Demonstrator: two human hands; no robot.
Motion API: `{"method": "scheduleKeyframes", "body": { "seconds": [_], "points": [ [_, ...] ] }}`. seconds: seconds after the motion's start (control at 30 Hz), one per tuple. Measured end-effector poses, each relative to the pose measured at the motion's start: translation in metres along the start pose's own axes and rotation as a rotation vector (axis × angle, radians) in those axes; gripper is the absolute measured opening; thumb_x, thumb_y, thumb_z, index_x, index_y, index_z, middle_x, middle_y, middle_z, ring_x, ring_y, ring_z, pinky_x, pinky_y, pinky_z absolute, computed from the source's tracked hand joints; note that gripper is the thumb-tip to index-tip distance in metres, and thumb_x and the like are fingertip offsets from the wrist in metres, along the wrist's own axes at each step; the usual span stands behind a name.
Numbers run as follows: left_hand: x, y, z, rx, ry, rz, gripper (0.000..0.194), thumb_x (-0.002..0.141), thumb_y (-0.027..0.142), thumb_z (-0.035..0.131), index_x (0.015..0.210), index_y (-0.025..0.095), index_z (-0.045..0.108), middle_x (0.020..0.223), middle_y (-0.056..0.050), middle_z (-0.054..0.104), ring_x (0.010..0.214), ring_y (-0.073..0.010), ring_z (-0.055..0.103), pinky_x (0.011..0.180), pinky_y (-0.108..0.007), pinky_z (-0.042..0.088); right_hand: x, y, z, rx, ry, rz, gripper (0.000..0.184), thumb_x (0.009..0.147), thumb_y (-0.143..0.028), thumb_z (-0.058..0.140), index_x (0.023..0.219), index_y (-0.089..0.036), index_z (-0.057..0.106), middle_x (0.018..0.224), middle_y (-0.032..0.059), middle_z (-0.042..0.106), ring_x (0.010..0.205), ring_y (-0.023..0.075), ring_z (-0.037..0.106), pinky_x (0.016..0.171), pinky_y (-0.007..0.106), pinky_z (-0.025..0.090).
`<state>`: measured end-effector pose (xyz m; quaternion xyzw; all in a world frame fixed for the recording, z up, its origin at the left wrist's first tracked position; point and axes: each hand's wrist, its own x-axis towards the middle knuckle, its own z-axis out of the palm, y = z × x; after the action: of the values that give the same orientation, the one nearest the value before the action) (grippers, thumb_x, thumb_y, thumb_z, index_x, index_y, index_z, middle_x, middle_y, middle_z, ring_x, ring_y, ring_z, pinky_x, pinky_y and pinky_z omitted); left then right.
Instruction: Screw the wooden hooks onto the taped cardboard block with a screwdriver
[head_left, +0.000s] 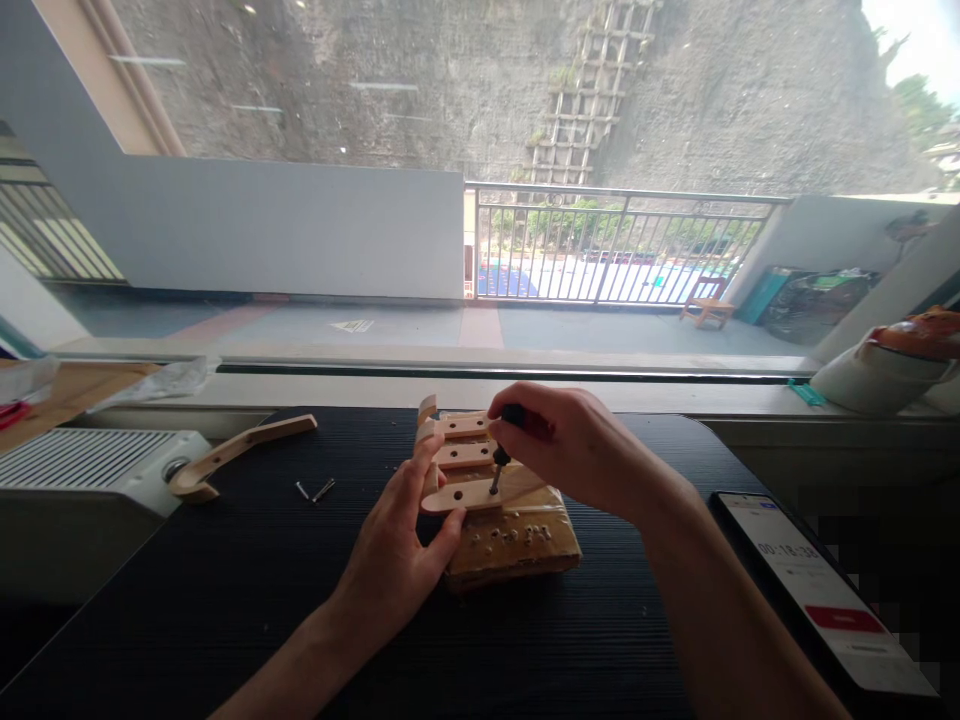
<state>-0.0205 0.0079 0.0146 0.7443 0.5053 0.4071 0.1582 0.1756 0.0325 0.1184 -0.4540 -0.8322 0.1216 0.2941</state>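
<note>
Pale wood makes up the near piece [476, 495], which lies on a brown, tape-wrapped block [517, 558] on the black table [225, 610], right in front of the person I am watching. Their left hand [409, 520] pinches that piece at its left end, thumb along the near edge and fingers reaching round the far side, I would guess to stop it from turning or sliding. Their right hand [577, 440] is wrapped around the handle of a screwdriver [501, 455], held nearly upright with its tip at the right-hand hole, presumably so that the push runs straight down. Just beyond lie the middle piece [472, 456] and the far piece [466, 428], side by side, each with two dark holes; whether either is fastened I cannot tell. The block seems to serve as a raised bed to work on, and the small holes [517, 535] in its top suggest that tips or screws have bitten into it. Loose screws [324, 490] lie to the left, probably parked within easy reach. A curved piece [259, 436] sits farther off at the table's left edge, while a phone [817, 590] showing a running-time display lies to the right, clear of both wrists.
</note>
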Motion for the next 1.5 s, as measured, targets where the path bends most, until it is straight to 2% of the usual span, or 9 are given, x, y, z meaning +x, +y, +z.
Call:
{"method": "scheduleKeyframes", "body": {
  "seconds": [0.27, 0.47, 0.73, 0.93, 1.03, 1.3, 1.43, 1.5],
  "points": [
    [-0.002, -0.001, 0.001, -0.012, -0.009, -0.005, 0.064, 0.082, 0.025, 0.055, 0.138, 0.027, 0.025, 0.115, -0.007, 0.052, 0.097, -0.0167, 0.057, 0.093, -0.037, 0.044, 0.005, 0.009, 0.005, -0.106, 0.092, 0.124, 0.028, 0.085, -0.045, 0.044, 0.076, -0.021, 0.055, 0.058, -0.0044, 0.051, 0.052, 0.0059, 0.036, 0.049, 0.021, 0.024],
    [-0.001, 0.000, 0.000, -0.009, -0.009, -0.012, 0.064, 0.081, 0.025, 0.055, 0.138, 0.028, 0.024, 0.113, -0.006, 0.053, 0.097, -0.0162, 0.056, 0.094, -0.037, 0.043, 0.003, 0.001, 0.004, -0.051, 0.036, -0.009, 0.017, 0.087, -0.037, 0.044, 0.087, -0.023, 0.054, 0.065, -0.0057, 0.054, 0.057, 0.0054, 0.038, 0.052, 0.020, 0.025],
    [-0.001, -0.001, 0.000, -0.016, -0.008, -0.008, 0.063, 0.082, 0.025, 0.054, 0.138, 0.027, 0.025, 0.117, -0.008, 0.051, 0.097, -0.0171, 0.056, 0.092, -0.037, 0.045, 0.006, 0.009, 0.007, -0.160, 0.113, 0.111, 0.030, 0.086, -0.047, 0.043, 0.076, -0.020, 0.051, 0.056, -0.0044, 0.050, 0.051, 0.0061, 0.033, 0.051, 0.022, 0.023],
    [0.000, -0.001, 0.001, -0.008, -0.005, -0.014, 0.064, 0.081, 0.025, 0.055, 0.138, 0.028, 0.025, 0.111, -0.006, 0.054, 0.096, -0.0170, 0.057, 0.092, -0.037, 0.045, 0.001, 0.000, 0.001, -0.030, 0.002, 0.000, 0.025, 0.088, -0.042, 0.042, 0.084, -0.022, 0.056, 0.064, -0.0040, 0.054, 0.056, 0.0057, 0.039, 0.052, 0.021, 0.025],
    [0.000, -0.001, 0.001, -0.004, -0.004, -0.007, 0.064, 0.081, 0.025, 0.055, 0.138, 0.027, 0.025, 0.111, -0.006, 0.054, 0.096, -0.0169, 0.057, 0.092, -0.037, 0.045, 0.001, 0.000, 0.001, -0.020, 0.005, -0.022, 0.022, 0.088, -0.038, 0.042, 0.082, -0.021, 0.055, 0.063, -0.0044, 0.052, 0.055, 0.0056, 0.037, 0.052, 0.020, 0.025],
    [-0.001, 0.000, 0.000, -0.017, -0.004, -0.005, 0.063, 0.081, 0.025, 0.055, 0.137, 0.027, 0.026, 0.118, -0.008, 0.051, 0.096, -0.0166, 0.057, 0.090, -0.036, 0.046, 0.005, 0.009, 0.004, -0.144, 0.100, 0.130, 0.030, 0.087, -0.045, 0.042, 0.076, -0.019, 0.054, 0.057, -0.0033, 0.049, 0.052, 0.0064, 0.035, 0.051, 0.022, 0.022],
    [-0.001, 0.002, -0.001, -0.008, -0.016, -0.018, 0.062, 0.082, 0.025, 0.054, 0.137, 0.027, 0.026, 0.114, -0.007, 0.053, 0.096, -0.0168, 0.057, 0.091, -0.036, 0.046, 0.004, 0.003, 0.004, -0.070, 0.074, 0.037, 0.021, 0.089, -0.037, 0.042, 0.090, -0.022, 0.055, 0.066, -0.0032, 0.055, 0.056, 0.0066, 0.039, 0.054, 0.022, 0.024],
    [-0.001, 0.002, -0.001, -0.003, -0.013, -0.010, 0.062, 0.082, 0.025, 0.054, 0.138, 0.027, 0.025, 0.111, -0.007, 0.054, 0.096, -0.0170, 0.057, 0.091, -0.037, 0.046, 0.004, 0.001, 0.004, -0.078, 0.062, -0.001, 0.020, 0.089, -0.036, 0.041, 0.089, -0.022, 0.056, 0.068, -0.0032, 0.056, 0.057, 0.0064, 0.039, 0.054, 0.022, 0.024]
  ]
}}
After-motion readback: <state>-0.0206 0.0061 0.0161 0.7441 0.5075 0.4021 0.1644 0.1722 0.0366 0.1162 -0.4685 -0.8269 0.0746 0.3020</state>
